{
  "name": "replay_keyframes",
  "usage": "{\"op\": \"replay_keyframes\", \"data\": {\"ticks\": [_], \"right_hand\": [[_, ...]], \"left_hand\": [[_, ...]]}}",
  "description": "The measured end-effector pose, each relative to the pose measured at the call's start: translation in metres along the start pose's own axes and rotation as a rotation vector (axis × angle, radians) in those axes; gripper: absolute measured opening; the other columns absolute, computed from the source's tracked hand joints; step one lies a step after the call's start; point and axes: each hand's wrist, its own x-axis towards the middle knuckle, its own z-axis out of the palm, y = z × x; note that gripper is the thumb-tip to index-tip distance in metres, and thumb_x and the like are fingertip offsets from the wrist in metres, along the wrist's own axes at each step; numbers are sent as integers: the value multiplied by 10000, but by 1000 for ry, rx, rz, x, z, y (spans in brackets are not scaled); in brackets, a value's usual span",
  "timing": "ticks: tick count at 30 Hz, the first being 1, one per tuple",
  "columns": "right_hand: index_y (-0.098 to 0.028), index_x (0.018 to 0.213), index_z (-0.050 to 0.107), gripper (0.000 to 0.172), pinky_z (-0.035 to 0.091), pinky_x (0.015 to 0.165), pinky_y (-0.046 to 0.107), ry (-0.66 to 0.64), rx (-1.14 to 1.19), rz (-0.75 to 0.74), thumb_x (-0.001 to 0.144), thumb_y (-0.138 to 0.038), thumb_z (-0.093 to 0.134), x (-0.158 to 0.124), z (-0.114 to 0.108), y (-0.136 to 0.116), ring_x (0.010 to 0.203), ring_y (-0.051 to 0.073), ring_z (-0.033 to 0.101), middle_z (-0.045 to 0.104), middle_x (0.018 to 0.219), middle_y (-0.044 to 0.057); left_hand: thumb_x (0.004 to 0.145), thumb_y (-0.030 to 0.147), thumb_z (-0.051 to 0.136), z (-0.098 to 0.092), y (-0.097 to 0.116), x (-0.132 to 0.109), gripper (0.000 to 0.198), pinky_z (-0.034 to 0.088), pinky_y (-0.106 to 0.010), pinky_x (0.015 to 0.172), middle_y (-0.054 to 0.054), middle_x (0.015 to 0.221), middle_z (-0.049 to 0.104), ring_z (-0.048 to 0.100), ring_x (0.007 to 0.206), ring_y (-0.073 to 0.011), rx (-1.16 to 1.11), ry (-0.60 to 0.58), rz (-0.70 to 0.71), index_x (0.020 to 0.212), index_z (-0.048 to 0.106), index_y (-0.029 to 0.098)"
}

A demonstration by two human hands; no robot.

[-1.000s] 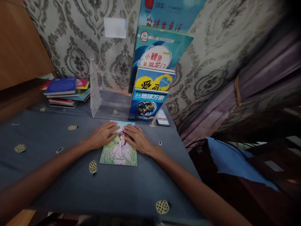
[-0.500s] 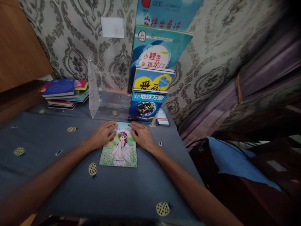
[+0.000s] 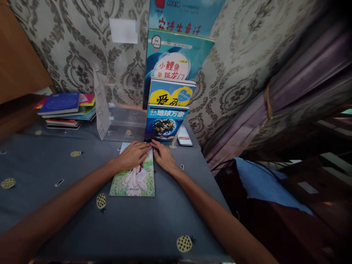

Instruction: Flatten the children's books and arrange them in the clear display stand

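Note:
A thin picture book [image 3: 134, 179] with a girl on a green meadow cover lies flat on the grey-blue tablecloth [image 3: 82, 205]. My left hand [image 3: 133, 156] rests palm down on the book's upper half, fingers stretched out. My right hand [image 3: 163, 157] lies flat at the book's upper right corner, fingertips touching the left hand's and almost reaching the blue globe book [image 3: 165, 124] that stands upright in front of them. Neither hand grips anything.
Behind the globe book stand a yellow-blue book [image 3: 172, 91] and larger teal books [image 3: 178, 55] against the patterned wall. A clear acrylic stand [image 3: 110, 113] is left of them, a stack of books [image 3: 67, 110] at far left. The table edge drops to purple curtains [image 3: 288, 91] at right.
My left hand has slid right across the book's top, covering the girl's head. My right hand has moved off the cover to its right edge. The fingertips now meet near the globe book.

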Motion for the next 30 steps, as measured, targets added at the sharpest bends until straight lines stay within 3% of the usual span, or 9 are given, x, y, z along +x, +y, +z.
{"op": "replay_keyframes", "data": {"ticks": [15, 23, 30], "right_hand": [[-193, 1338, 568, 494, 496, 1031, 421, 63, 101, 53, 875, -94, 429, -1, 0, 6, 1153, 216, 660, 727, 1210, 93], [-204, 1303, 602, 481, 509, 1006, 427, 40, -86, -41, 877, -73, 421, -2, 0, 2, 1121, 238, 641, 715, 1186, 100], [-206, 1276, 636, 469, 519, 975, 444, -4, -246, -32, 876, -57, 441, -3, -3, -8, 1105, 278, 625, 715, 1185, 106]], "left_hand": [[1032, 296, 377, -2, 3, 1, 419, 380, -456, 1094, -130, 1437, 570, 505, 1351, -262, 15, 19, 39, 1363, 579, 137], [1030, 295, 387, 2, 4, 1, 410, 393, -453, 1096, -112, 1434, 578, 516, 1344, -255, 44, 25, 6, 1369, 578, 165], [1009, 311, 370, -3, -22, -43, 436, 439, -477, 1095, -138, 1402, 600, 566, 1296, -275, 67, 119, -161, 1321, 611, 125]]}}
